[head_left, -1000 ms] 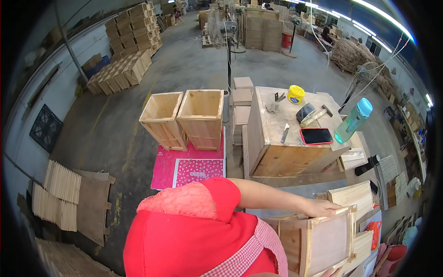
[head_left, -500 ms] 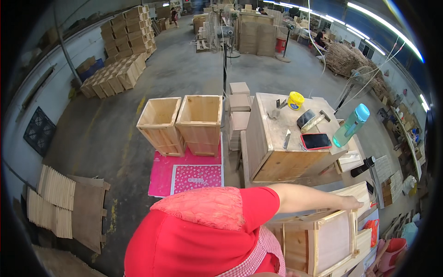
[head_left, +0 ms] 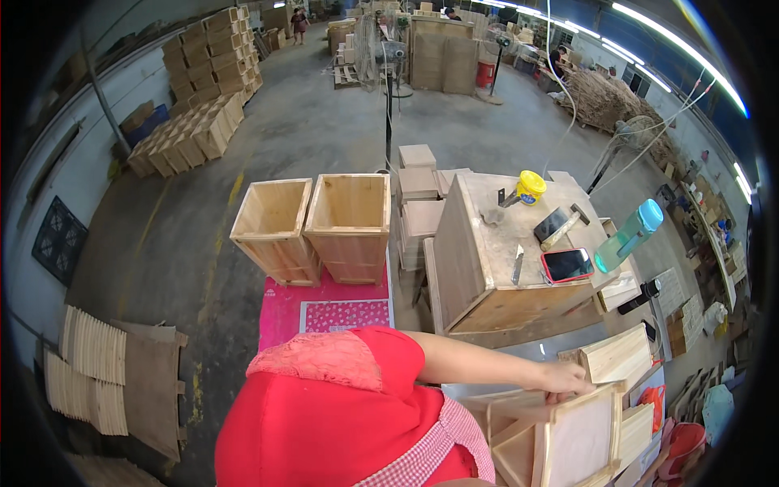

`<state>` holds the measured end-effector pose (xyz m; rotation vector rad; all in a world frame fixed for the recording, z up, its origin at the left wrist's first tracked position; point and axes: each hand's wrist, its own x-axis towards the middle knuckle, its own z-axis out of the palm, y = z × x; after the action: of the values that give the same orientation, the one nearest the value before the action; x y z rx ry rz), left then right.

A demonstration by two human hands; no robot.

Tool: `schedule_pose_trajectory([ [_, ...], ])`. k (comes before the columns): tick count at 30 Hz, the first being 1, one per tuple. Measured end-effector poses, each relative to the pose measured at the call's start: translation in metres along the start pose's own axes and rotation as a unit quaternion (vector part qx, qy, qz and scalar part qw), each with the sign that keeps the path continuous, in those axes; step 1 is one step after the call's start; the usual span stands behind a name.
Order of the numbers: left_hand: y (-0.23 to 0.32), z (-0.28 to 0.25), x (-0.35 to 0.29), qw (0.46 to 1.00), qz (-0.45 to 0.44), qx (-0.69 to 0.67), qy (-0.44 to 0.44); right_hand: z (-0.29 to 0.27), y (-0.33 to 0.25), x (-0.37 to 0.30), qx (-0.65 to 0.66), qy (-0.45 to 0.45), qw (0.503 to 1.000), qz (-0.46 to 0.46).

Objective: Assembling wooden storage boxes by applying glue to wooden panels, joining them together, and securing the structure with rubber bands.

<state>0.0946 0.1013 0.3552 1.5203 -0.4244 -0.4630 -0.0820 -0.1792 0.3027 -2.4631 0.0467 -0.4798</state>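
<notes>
My left arm reaches across to the right, and my left hand [head_left: 565,379] is at the upper edge of a pale wooden box [head_left: 578,438]. Its fingers curl down over the frame of this box, which lies on its side with a whitish panel facing right. Part of the box is blurred. Just beyond the hand sits another light wooden box [head_left: 617,355]. My right hand is out of sight; only a sliver of skin shows at the lower edge.
A large wooden cabinet [head_left: 471,264] ahead carries a phone [head_left: 567,265], a hammer [head_left: 565,226], a knife [head_left: 518,265], a yellow tub [head_left: 531,187] and a blue bottle [head_left: 629,235]. Two open wooden bins [head_left: 347,243] stand on a pink sheet [head_left: 280,316]. Wooden slats [head_left: 85,381] lie left.
My left hand has moved leftward, from the box's far corner to its upper edge. The box has shifted slightly left and down in view, and the whole view has shifted a little.
</notes>
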Motion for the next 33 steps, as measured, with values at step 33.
schedule_pose_trajectory([
  [33, 0.06, 0.053, 0.002, 0.984, 0.082, 0.118, -0.101, -0.087, -0.097, 0.011, 0.019, 0.17, 0.969, -0.176],
])
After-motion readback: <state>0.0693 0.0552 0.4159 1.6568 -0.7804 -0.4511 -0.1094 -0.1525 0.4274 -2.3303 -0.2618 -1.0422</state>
